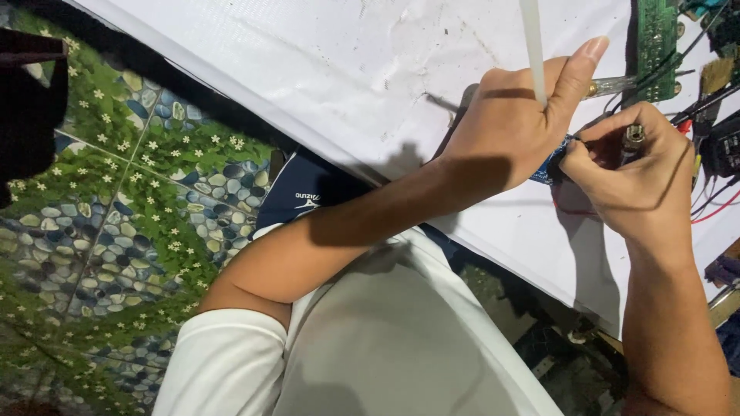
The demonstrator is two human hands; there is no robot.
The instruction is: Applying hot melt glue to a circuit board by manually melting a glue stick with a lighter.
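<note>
My left hand rests knuckles-up on the white table sheet, thumb stretched out, and presses on a small blue circuit board of which only an edge shows. My right hand is curled right beside it, fingertips touching the board's edge, and grips a small tool with a metal end. A thin white rod crosses in front of my left hand from the top edge; I cannot tell whether the hand holds it.
A green circuit board lies at the top right, with a clear-handled screwdriver just below it. Black and red wires run along the right edge. Beyond the table's edge is a floor with pebble and flower pattern.
</note>
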